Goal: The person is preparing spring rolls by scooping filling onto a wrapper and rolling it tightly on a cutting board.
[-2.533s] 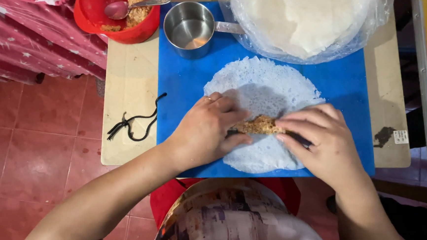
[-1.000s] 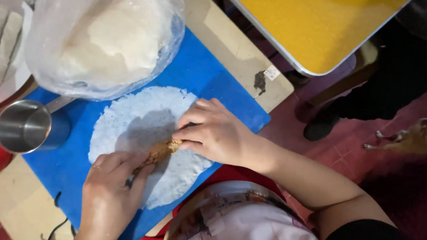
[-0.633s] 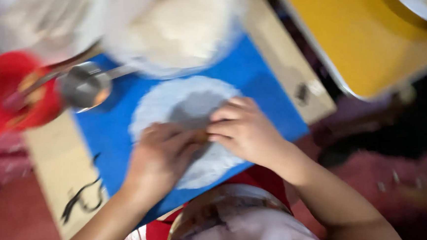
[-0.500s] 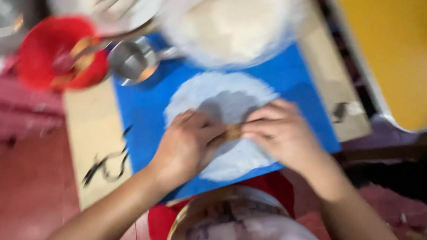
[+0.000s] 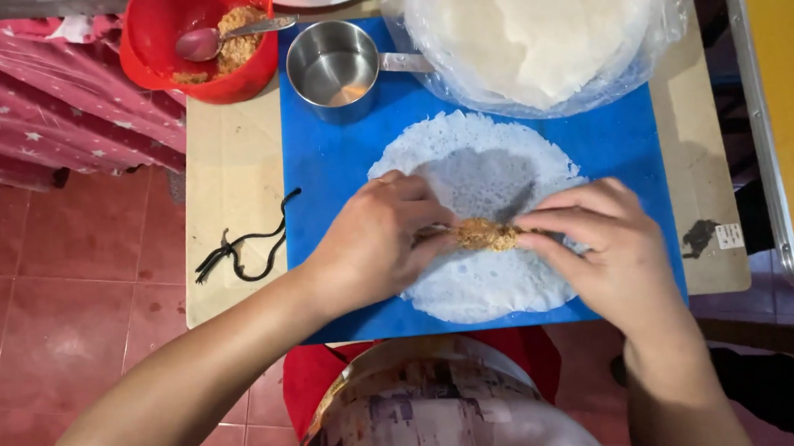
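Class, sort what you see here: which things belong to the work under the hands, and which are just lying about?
In use: left hand, right hand, filling, lacy white wrapper, blue mat, red bowl, spoon, bagged wrappers.

Lying about: black cord, metal cup, yellow table.

A pale wooden table carries a blue mat, red bowl and black cord.
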